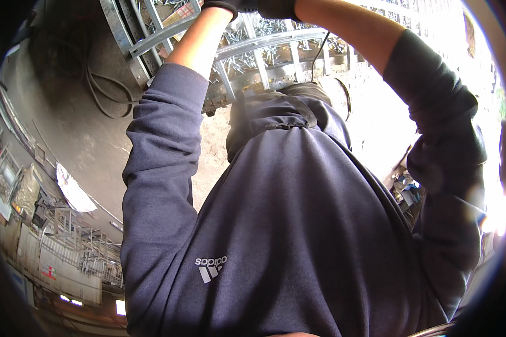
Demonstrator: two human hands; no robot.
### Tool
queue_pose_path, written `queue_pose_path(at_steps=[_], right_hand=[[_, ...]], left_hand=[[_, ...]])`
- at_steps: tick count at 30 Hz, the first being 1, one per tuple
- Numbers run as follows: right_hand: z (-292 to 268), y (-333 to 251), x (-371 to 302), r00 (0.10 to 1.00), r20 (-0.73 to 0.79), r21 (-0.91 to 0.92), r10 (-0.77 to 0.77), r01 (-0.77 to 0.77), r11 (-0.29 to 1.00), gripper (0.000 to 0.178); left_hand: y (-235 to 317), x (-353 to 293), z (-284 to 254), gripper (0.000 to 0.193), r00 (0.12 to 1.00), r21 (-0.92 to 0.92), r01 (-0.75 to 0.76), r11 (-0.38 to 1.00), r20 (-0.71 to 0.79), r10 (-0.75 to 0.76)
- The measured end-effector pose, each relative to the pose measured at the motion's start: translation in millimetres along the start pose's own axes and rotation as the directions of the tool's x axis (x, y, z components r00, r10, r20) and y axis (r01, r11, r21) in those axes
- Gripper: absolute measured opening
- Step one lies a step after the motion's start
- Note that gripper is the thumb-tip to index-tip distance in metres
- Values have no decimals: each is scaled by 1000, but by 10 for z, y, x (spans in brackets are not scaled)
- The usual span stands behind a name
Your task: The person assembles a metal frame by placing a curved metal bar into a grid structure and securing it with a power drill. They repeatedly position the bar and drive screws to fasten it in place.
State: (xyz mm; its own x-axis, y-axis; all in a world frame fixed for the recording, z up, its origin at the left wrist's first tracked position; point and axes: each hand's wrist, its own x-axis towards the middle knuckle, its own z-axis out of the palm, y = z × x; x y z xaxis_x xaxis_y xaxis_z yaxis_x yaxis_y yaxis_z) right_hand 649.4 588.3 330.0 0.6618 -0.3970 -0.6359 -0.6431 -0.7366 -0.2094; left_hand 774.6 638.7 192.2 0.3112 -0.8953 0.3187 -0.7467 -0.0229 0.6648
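Observation:
Both of my hands reach to the upper edge of the view in dark gloves. Only the cuff end of my left hand point(224, 4) shows, and part of my right hand point(278, 8) close beside it. The fingers of both lie out of sight, so whatever they may hold cannot be made out. Below them runs a long silvery metal channel point(264, 40), passing behind my left forearm. It crosses several narrower metal bars point(260, 68). Loose screws or bolts point(239, 59) are heaped in large numbers among and under the bars.
A thin black cable point(319, 53) hangs over the metalwork's near edge. Dark hose or cable loops point(104, 92) lie on the floor at left. Metal frames point(81, 247) stand farther off at lower left. Strong glare washes out the right side.

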Motion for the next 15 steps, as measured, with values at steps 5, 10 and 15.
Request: queue_pose_path(at_steps=[5, 10, 15], right_hand=[[-23, 1, 7, 1000, -5, -83, -17, 17, 996, 27], [-59, 28, 4, 999, 21, -107, -25, 27, 994, 26], [-109, 52, 24, 992, 59, -99, -107, 113, 989, 28]], left_hand=[[231, 14, -74, 31, 943, -249, 332, 910, 63, -326], [313, -5, -168, 34, 966, -120, 259, 958, 55, -254], [178, 41, -167, 37, 996, 131, 10, 991, 83, -21]])
